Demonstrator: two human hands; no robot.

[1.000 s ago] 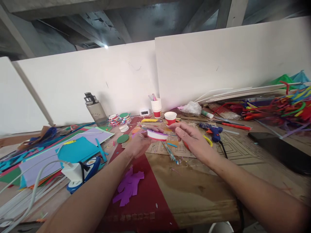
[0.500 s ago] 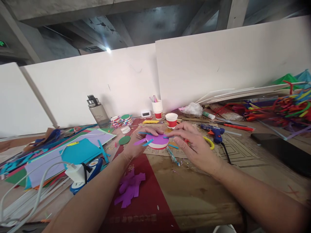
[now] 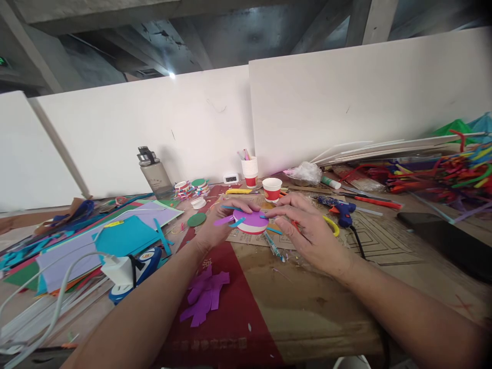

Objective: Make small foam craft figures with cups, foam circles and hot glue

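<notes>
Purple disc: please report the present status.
Left hand holding purple disc. Right hand at disc's right edge. Paper cup standing beyond, seemingly not blocking.

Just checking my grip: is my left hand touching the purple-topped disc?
Touching. The head view shows it: the left hand holds the purple-topped disc, with fingertips resting on the purple top's far edge.

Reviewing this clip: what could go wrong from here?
Blue strips jut past the edge of the purple-topped disc in the left hand; they could get bent or knocked off.
The glue gun lies near the right hand; if hot, it might burn.
The paper cup just beyond the fingers could be tipped.
</notes>
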